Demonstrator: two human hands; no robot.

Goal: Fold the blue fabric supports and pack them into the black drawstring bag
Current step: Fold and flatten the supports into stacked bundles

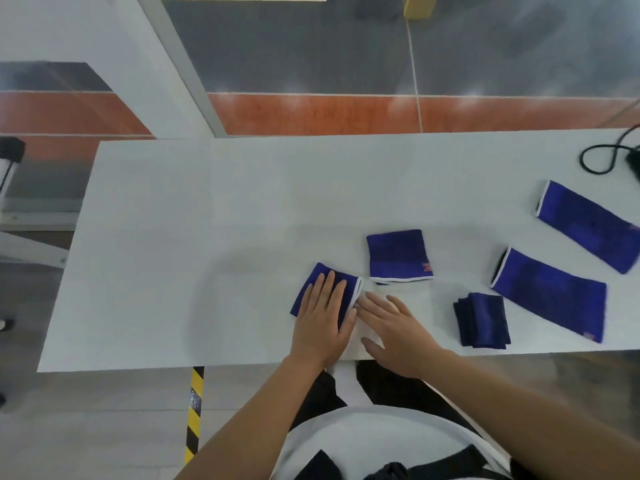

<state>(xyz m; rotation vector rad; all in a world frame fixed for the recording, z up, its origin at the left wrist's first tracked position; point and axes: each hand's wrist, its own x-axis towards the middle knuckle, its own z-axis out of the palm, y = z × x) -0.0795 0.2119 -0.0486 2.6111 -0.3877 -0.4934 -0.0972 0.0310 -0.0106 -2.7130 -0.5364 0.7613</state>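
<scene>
On the white table (173, 254) my left hand (323, 313) lies flat, fingers spread, pressing a folded blue support (311, 285). My right hand (394, 327) rests flat beside it, fingertips touching that support's white-trimmed edge. Another folded blue support (398, 254) lies just beyond. A darker folded stack (481, 320) sits to the right near the front edge. Two unfolded blue supports lie further right, one nearer (550, 292) and one farther (588, 223). At the far right edge a black cord loop (602, 157) shows; whether it belongs to the bag I cannot tell.
The table's front edge runs just under my wrists. A yellow-and-black striped post (194, 410) stands below the table at my left. Grey and orange floor lies beyond the far edge.
</scene>
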